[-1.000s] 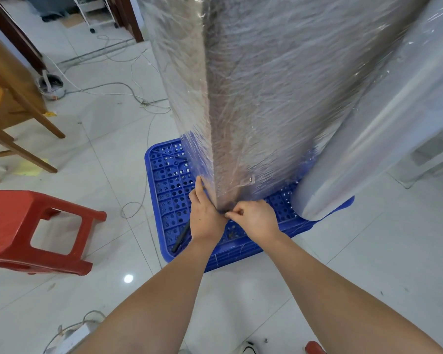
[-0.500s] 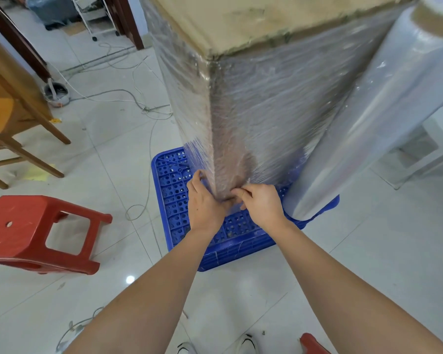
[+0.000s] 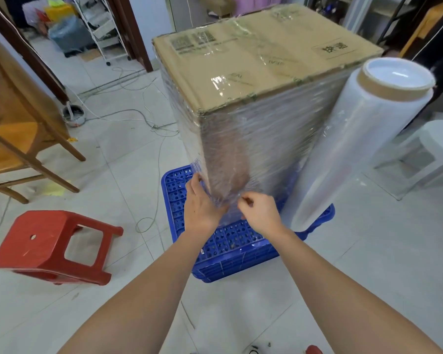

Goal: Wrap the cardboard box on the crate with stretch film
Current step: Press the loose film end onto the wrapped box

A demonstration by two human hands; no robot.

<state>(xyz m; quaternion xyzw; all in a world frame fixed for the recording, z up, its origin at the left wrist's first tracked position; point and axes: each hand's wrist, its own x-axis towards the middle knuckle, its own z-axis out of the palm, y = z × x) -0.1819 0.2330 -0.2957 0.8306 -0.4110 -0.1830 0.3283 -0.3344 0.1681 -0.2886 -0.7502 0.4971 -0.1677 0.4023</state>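
Two hands met at the near bottom corner of the box (image 3: 253, 72), low in the middle of the frame. The box stood upright on the blue crate (image 3: 230, 249), its long axis vertical, one vertical edge turned toward the camera and its bare cardboard top filling the upper centre. Film (image 3: 266, 144) covered its two visible sides from just under the top rim down to the crate.

The left hand (image 3: 201, 205) lay against the left face of that corner, fingers fairly straight and pointing up, flat on the film, its thumb hidden. The right hand (image 3: 260, 213) was narrowed to a pinch, fingers curled, thumb and forefinger nipping a bit of loose film at the corner's foot. Both hands sat just above the crate's near deck, with the box rising directly behind and above them.

The roll (image 3: 353, 149) stood on the crate's right end, right of the right hand and apart from it, its long axis tilted so the open cardboard core leaned toward the upper right. It rested against the box's right face.

At lower left a red stool (image 3: 49, 241) lay on the tiled floor (image 3: 368, 264); wooden furniture (image 3: 16, 129) stood at the left edge, and cables (image 3: 138, 118) trailed across the floor behind.
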